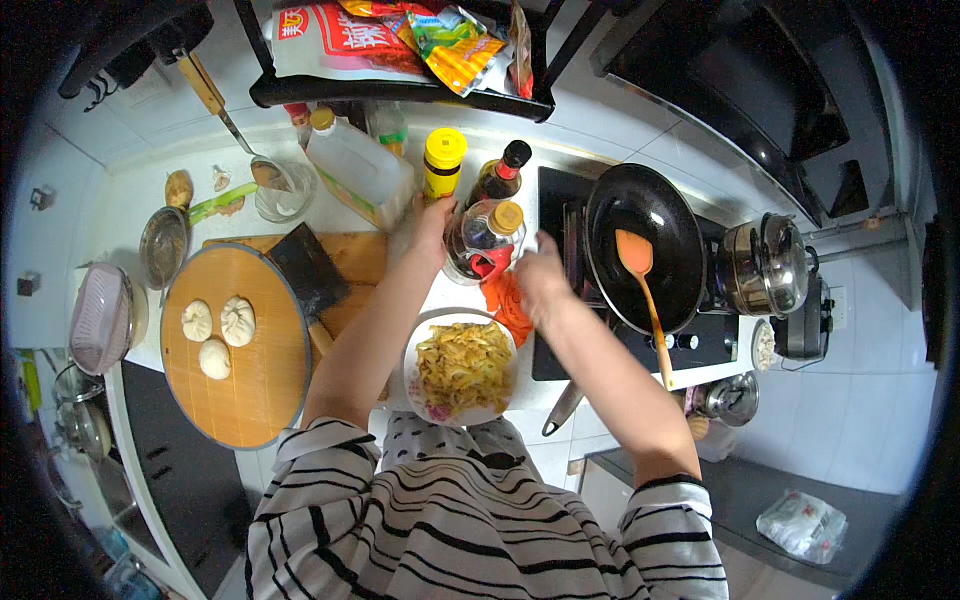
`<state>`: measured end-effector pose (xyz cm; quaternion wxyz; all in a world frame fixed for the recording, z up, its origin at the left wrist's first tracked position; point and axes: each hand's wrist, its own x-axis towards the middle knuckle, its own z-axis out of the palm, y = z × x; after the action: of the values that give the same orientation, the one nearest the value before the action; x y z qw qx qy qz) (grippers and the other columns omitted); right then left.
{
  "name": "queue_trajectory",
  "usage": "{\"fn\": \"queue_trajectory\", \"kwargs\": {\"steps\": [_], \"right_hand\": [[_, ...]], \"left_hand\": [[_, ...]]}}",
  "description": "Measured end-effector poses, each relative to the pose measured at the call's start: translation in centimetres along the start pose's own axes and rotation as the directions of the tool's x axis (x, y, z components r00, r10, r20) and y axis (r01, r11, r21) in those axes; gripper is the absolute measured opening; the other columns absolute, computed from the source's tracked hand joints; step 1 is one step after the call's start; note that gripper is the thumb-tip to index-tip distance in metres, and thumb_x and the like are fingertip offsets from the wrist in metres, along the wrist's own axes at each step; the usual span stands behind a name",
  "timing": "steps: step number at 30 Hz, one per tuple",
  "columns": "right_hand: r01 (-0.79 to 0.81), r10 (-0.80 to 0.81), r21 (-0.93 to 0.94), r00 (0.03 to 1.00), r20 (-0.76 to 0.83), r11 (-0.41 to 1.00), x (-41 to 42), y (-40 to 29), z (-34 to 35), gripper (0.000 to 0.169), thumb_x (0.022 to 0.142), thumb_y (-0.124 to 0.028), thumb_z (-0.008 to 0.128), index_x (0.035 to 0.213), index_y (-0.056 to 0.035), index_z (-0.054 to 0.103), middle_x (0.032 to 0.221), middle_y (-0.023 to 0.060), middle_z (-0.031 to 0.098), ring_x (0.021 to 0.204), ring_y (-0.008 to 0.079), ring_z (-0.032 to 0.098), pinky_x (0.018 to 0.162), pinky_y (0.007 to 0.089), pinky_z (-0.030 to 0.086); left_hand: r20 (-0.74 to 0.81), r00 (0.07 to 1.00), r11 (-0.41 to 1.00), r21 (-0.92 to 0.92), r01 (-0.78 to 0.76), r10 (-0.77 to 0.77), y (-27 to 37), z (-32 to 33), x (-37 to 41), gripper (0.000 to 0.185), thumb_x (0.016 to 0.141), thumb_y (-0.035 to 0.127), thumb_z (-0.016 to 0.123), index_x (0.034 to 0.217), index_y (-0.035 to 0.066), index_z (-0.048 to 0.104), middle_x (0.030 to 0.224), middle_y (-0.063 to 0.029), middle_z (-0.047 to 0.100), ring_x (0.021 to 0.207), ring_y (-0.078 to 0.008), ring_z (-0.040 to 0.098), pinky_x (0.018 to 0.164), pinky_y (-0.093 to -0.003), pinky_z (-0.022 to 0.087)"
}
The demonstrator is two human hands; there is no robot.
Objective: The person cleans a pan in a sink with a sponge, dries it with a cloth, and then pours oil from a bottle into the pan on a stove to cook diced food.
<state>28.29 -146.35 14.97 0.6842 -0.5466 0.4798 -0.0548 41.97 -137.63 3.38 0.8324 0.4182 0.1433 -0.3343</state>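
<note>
My left hand [435, 229] is at a yellow-capped container [442, 169], its fingers around the lower part. To the right of it stand a dark sauce bottle with a black cap [499, 174] and a larger bottle with a gold cap [480, 247]. My right hand [540, 274] is blurred, beside the larger bottle and above an orange-red cloth [511, 309]; whether it holds anything is unclear. Nearer me, a white plate [414, 397] bears cooked, shredded yellowish food [463, 366].
Right: a black wok [600, 240] with an orange spatula [636, 255] on the stove, and a steel pot [750, 266]. Left: a cleaver [307, 270] and a round wooden board [262, 382] with three dough buns [238, 321]. A black shelf [405, 96] overhangs the back.
</note>
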Motion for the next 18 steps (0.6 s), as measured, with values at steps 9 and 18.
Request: {"fn": "queue_trajectory", "kwargs": {"steps": [9, 18], "right_hand": [[0.066, 0.048, -0.289, 0.928, 0.37, 0.955, 5.0, -8.8, 0.1, 0.091, 0.073, -0.011, 0.073, 0.144, -0.0129, 0.016, 0.091, 0.0073, 0.061, 0.073, 0.0126, 0.059, 0.059, 0.0278, 0.049], [0.219, -0.023, -0.373, 0.886, 0.463, 0.901, 9.5, -9.1, 3.0, 0.063, 0.066, -0.034, 0.081, 0.113, -0.0082, 0.048, 0.093, 0.0056, 0.061, 0.075, 0.014, 0.062, 0.06, 0.0277, 0.053]], "left_hand": [[-0.004, 1.0, 0.996, 0.083, -0.025, 0.026, 0.8, 1.0, 1.4, 0.068, 0.086, 0.031, 0.059, 0.138, 0.0, 0.029, 0.146, -0.0125, 0.026, 0.137, -0.0245, 0.019, 0.112, -0.0393, 0.014], [-0.171, 0.936, 0.95, 0.116, -0.291, 0.308, 1.9, 3.4, 5.0, 0.07, 0.078, 0.018, 0.065, 0.138, 0.007, 0.029, 0.133, -0.0108, 0.043, 0.121, -0.0227, 0.041, 0.101, -0.0364, 0.03]]}}
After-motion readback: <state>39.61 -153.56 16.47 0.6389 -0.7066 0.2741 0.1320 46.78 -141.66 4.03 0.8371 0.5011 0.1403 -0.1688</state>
